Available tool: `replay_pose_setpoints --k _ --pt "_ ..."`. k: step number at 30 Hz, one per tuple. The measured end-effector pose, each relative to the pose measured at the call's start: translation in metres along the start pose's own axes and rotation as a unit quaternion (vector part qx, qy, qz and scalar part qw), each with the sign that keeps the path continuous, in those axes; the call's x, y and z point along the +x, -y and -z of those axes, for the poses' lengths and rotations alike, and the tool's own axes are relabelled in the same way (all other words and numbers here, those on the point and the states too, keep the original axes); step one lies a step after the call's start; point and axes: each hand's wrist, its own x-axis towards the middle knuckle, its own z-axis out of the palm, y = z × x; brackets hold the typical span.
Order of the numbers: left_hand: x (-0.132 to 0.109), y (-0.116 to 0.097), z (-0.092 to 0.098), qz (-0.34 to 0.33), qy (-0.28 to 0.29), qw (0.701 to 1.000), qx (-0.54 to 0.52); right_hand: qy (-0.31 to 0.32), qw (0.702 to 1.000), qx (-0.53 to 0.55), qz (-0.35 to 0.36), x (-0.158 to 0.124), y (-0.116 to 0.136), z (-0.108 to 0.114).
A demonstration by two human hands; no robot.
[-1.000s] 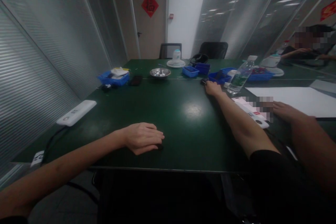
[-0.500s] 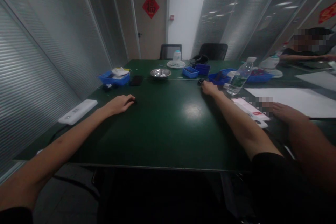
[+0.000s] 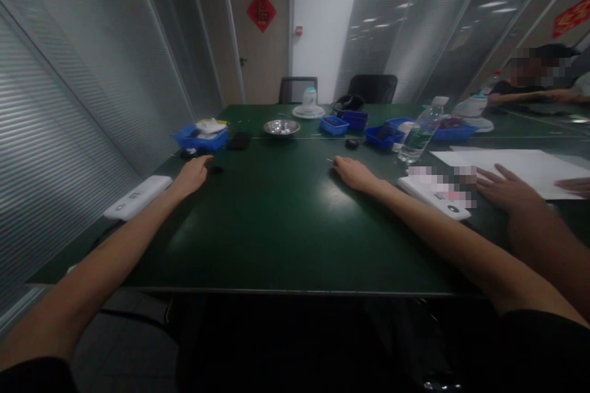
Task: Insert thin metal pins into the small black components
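Note:
My left hand lies flat and open on the dark green table, far out to the left. Its fingertips touch or nearly touch a small black object. My right hand rests palm down near the table's middle, fingers loosely stretched and holding nothing. A second small black object sits apart from it, a little farther back. A thin pale sliver lies just off its fingertips.
A co-worker's hand rests at the right beside a white box and white sheets. Farther back stand blue bins, a metal bowl, a water bottle and a small fan. A white power strip lies left.
My left hand slid from the near edge far out to the left, the small black object moving with it. My right hand drew back from the other black object, leaving it behind.

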Motion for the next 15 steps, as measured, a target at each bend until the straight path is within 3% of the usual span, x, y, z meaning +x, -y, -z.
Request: replay_pose_setpoints --k 6,11,15 --pt "0.010 0.014 0.000 0.020 0.028 0.998 0.058 -0.056 0.998 0.015 -0.030 -0.008 0.000 -0.008" --pt "0.005 0.018 0.004 0.060 0.009 0.992 0.113 -0.064 0.997 0.015 -0.029 -0.006 0.000 -0.011" --pt "-0.003 0.017 0.007 0.082 0.037 0.988 0.128 -0.066 0.997 0.015 -0.030 -0.008 0.002 -0.009"
